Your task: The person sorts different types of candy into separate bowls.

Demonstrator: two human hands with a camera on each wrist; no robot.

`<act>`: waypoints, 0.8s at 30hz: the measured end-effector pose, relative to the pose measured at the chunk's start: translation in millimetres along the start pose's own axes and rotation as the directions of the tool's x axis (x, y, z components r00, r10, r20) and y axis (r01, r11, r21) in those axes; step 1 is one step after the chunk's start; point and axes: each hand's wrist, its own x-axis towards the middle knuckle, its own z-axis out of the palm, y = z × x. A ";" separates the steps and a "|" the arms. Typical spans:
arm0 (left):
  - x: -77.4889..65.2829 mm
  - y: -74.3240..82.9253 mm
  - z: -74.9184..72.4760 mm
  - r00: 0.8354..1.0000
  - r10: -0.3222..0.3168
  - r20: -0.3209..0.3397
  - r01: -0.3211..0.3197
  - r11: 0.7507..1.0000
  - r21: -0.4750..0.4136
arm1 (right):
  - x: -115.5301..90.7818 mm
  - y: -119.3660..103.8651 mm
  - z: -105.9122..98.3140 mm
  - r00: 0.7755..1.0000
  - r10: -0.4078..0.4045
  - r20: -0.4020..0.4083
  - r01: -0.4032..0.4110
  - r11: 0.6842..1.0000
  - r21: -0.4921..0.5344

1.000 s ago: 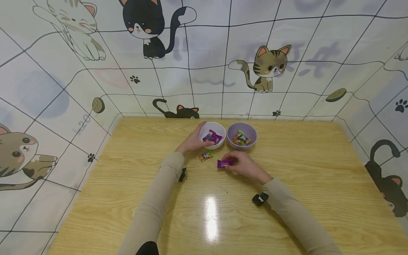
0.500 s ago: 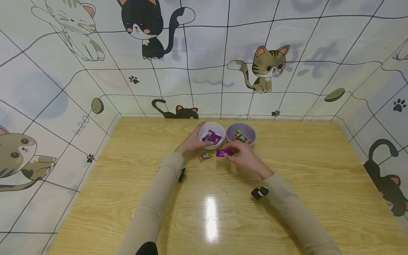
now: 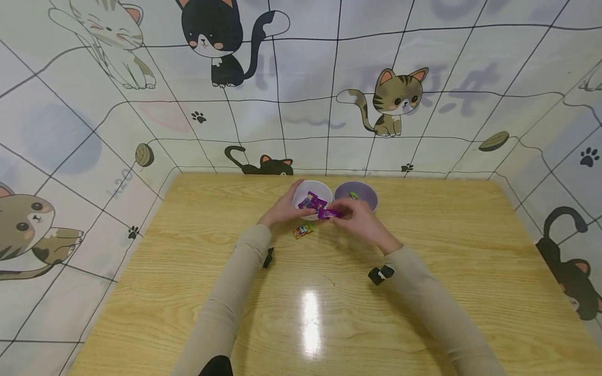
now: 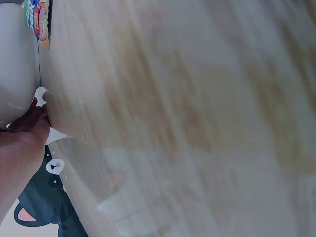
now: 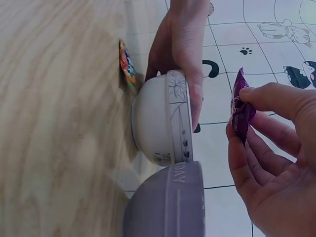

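My left hand (image 3: 281, 210) grips the white bowl (image 3: 320, 186) by its left side, thumb over the near rim. Several purple-wrapped candies (image 3: 308, 200) lie inside that bowl. Between thumb and fingertips my right hand (image 3: 361, 222) pinches another purple-wrapped candy (image 5: 241, 116), held above the white bowl's near right rim. The right wrist view shows this candy higher than both bowls. Touching the white bowl on its right is a lilac bowl (image 3: 370, 196); my right hand hides most of what it holds, leaving a green wrapper end (image 3: 354, 195) visible.
An orange and green wrapped candy (image 3: 302, 231) lies on the wooden table (image 3: 447, 235), just in front of the white bowl. Cat-patterned walls (image 3: 301, 120) enclose the table at the back and both sides.
My right hand has lifted the purple candy from in front of the bowls, up and away from me to the white bowl's rim. The left hand and both bowls have stayed put.
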 end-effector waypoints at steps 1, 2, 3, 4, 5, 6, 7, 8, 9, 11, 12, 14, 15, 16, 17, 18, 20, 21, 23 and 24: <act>0.2 -0.1 0.1 1.000 0.001 0.001 -0.001 1.000 0.001 | 1.7 -0.5 -0.8 1.000 -0.003 -0.005 0.003 1.000 -0.004; 0.2 -0.1 0.2 1.000 0.002 0.001 -0.002 1.000 0.000 | 3.3 -1.4 -2.0 1.000 -0.008 -0.008 0.008 1.000 -0.008; 0.1 0.0 0.1 1.000 0.001 0.001 -0.001 1.000 -0.001 | 5.2 -2.1 -3.0 1.000 -0.012 -0.011 0.012 1.000 -0.010; 0.0 0.1 0.0 1.000 0.001 0.002 -0.001 1.000 -0.001 | 7.1 -2.4 -3.9 1.000 -0.016 -0.013 0.016 1.000 -0.011; 0.0 0.1 0.0 1.000 0.001 0.002 -0.001 1.000 0.001 | 9.0 -2.8 -4.8 1.000 -0.019 -0.017 0.019 1.000 -0.010; 0.2 0.1 0.1 1.000 0.000 0.002 0.000 1.000 0.002 | 10.8 -3.1 -5.8 1.000 -0.021 -0.018 0.021 1.000 -0.009; 0.3 0.1 0.1 1.000 0.000 0.001 0.000 1.000 0.002 | 12.4 -3.0 -6.9 1.000 -0.022 -0.020 0.022 1.000 -0.010; 0.3 0.2 0.1 1.000 -0.002 0.000 0.002 1.000 0.004 | 14.2 -2.8 -7.7 1.000 -0.021 -0.021 0.021 1.000 -0.014; 0.3 0.3 0.1 1.000 -0.003 0.001 0.003 1.000 0.004 | 16.0 -2.5 -8.4 1.000 -0.016 -0.022 0.016 1.000 -0.016; 0.7 0.2 0.1 1.000 -0.004 0.001 0.004 1.000 0.000 | 18.9 -1.9 -9.6 1.000 -0.001 -0.018 0.000 1.000 -0.028; 0.8 0.2 0.1 1.000 -0.005 0.001 0.005 1.000 -0.002 | 20.3 -1.7 -10.1 1.000 0.010 -0.016 -0.011 0.999 -0.033; 0.9 0.3 0.1 1.000 -0.005 0.002 0.005 1.000 -0.011 | 23.3 -1.6 -10.4 0.999 0.032 -0.014 -0.033 0.999 -0.044; 0.9 0.3 0.1 1.000 -0.004 0.003 0.004 1.000 -0.015 | 24.8 -1.4 -10.4 0.999 0.042 -0.012 -0.043 0.998 -0.047; 1.2 0.1 0.2 1.000 -0.003 0.003 0.003 1.000 -0.018 | 26.4 -1.1 -10.3 0.999 0.052 -0.011 -0.052 0.997 -0.052; 1.4 -0.2 0.2 1.000 -0.002 0.004 0.002 1.000 -0.018 | 27.8 -0.8 -10.1 0.998 0.059 -0.011 -0.059 0.997 -0.056; 1.5 -0.5 0.2 1.000 0.000 0.004 0.001 1.000 -0.016 | 29.4 -0.8 -9.8 0.998 0.066 -0.012 -0.067 0.996 -0.057; 1.4 -0.4 0.0 1.000 0.001 0.006 -0.001 1.000 -0.016 | 32.7 -0.7 -8.6 0.997 0.081 -0.012 -0.081 0.995 -0.060; 1.4 -0.5 -0.2 1.000 0.002 0.006 -0.001 1.000 -0.015 | 34.3 -0.9 -8.1 0.996 0.091 -0.013 -0.092 0.994 -0.063; 1.2 -0.1 -0.2 1.000 0.004 0.007 -0.004 1.000 -0.013 | 36.9 -0.8 -6.7 0.994 0.105 -0.014 -0.106 0.992 -0.065; 0.9 0.3 -0.3 1.000 0.003 0.007 -0.003 1.000 -0.012 | 38.3 -0.5 -5.9 0.994 0.112 -0.016 -0.112 0.992 -0.065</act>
